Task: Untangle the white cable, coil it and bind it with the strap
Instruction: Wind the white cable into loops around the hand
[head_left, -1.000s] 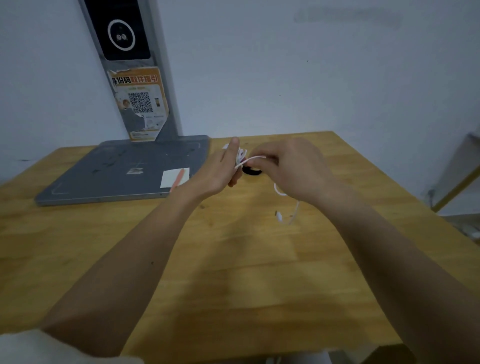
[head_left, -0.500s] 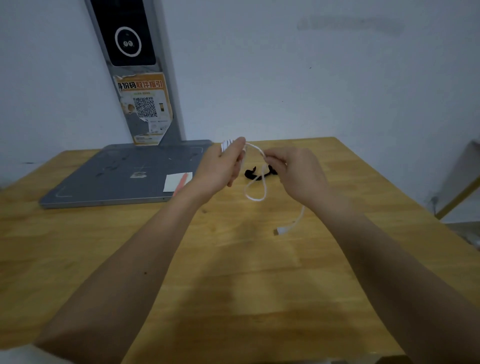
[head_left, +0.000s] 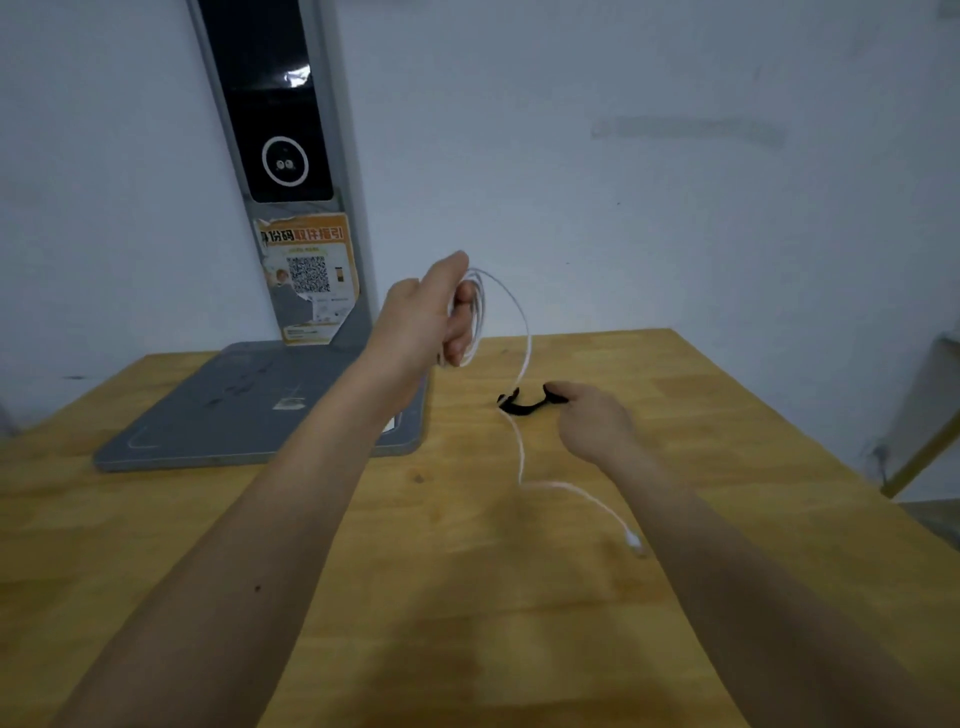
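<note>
My left hand (head_left: 415, 322) is raised above the table's far side and grips several loops of the white cable (head_left: 525, 332). From the loops the cable arcs down to the wooden table (head_left: 467, 613), runs past the strap and ends in a connector (head_left: 634, 543) lying near my right forearm. The black strap (head_left: 519, 408) lies on the table right of centre. My right hand (head_left: 597, 423) is low over the table with curled fingers pinching the strap's right end.
A grey device with a flat base (head_left: 249, 410) and a tall post (head_left: 291, 156) bearing a QR sticker stands at the table's back left, against a white wall. The table's right edge drops off near a grey object (head_left: 930, 415).
My left hand has lifted the coiled loops higher. My right hand has let go of the cable and moved down to the black strap. The free cable end now lies stretched on the table.
</note>
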